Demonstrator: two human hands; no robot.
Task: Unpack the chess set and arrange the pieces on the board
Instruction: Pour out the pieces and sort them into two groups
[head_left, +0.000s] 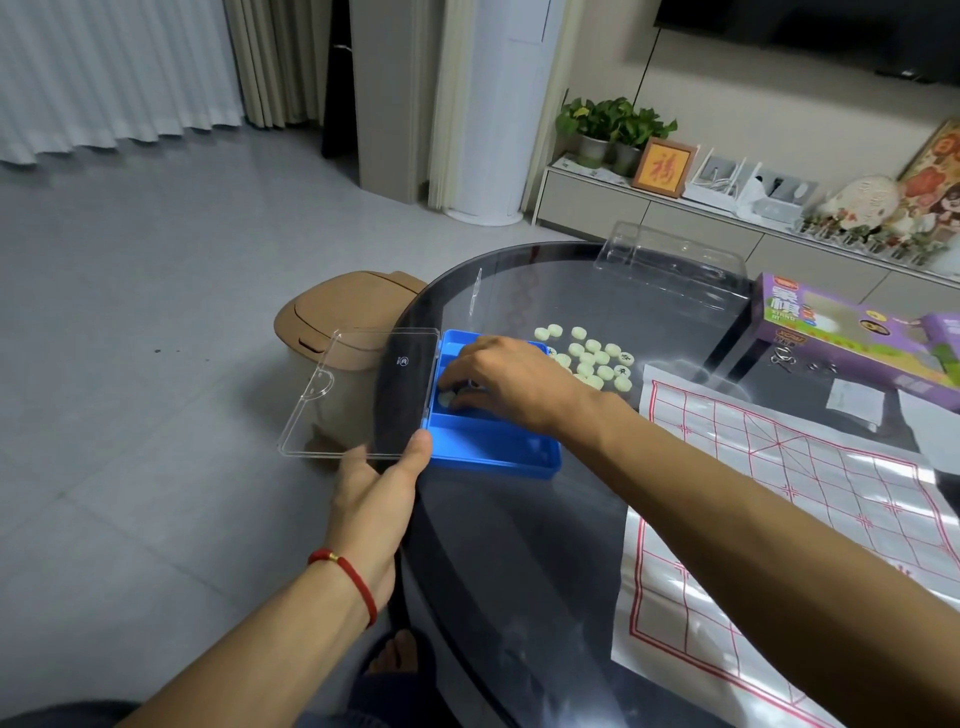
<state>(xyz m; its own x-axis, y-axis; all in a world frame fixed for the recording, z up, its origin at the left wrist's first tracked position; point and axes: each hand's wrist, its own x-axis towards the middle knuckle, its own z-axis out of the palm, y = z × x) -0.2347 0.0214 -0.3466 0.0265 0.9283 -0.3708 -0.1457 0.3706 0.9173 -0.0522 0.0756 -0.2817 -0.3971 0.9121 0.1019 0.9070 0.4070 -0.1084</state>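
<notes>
A blue plastic case (493, 452) lies on the dark glass table, its clear lid (358, 389) swung open to the left past the table's edge. My left hand (379, 493) grips the case's near-left corner where the lid hinges. My right hand (498, 384) reaches into the case's middle compartment, its fingers curled around pale round pieces (447, 399) there. Several pale green chess pieces (589, 356) lie loose on the glass just beyond the case. A white paper board with a red grid (810, 499) is spread out to the right.
A purple game box (841, 327) sits at the far right of the round table (519, 571). A clear plastic cover (670, 260) stands at the back. A tan waste bin (337, 322) is on the floor left of the table. My foot (400, 657) shows under the glass.
</notes>
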